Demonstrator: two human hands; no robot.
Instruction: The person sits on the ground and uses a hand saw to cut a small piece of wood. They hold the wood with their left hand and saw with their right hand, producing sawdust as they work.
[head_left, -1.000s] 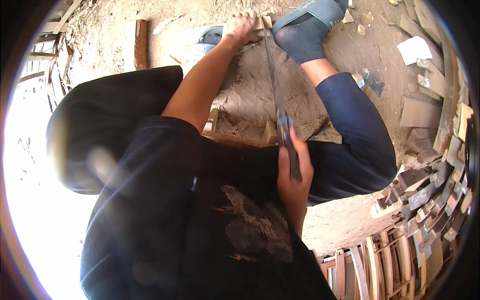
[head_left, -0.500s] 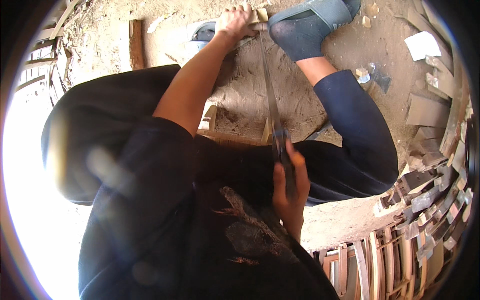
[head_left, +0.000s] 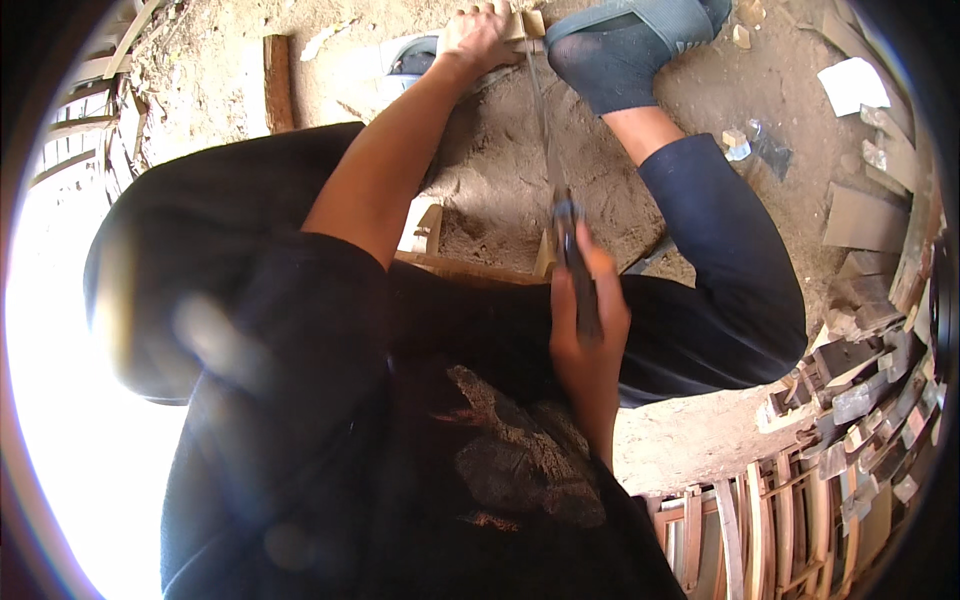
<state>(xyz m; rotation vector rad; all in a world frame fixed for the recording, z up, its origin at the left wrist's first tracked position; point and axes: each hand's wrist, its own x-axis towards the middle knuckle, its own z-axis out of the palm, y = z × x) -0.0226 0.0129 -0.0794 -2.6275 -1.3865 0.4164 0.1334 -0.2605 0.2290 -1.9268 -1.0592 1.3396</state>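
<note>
My right hand (head_left: 588,325) is closed round the dark handle of a handsaw (head_left: 546,130). Its long narrow blade points away from me, and the far end meets a pale piece of wood (head_left: 533,23) near the top of the view. My left hand (head_left: 474,38) grips that wood and presses it down, just left of the blade. How deep the blade sits in the wood is too small to tell. My right foot, in a dark sock and grey slide sandal (head_left: 655,35), rests beside the wood's right end.
Bare dirt ground (head_left: 490,170) lies between my legs, with a wooden frame piece (head_left: 460,266) close to me. A plank (head_left: 276,85) lies at the left. Stacked wood offcuts (head_left: 870,400) and slats (head_left: 760,530) line the right side, near a white sheet (head_left: 853,86).
My right hand has pushed the saw forward, away from me, toward the wood. My left hand stays on the piece. The whole view has shifted slightly.
</note>
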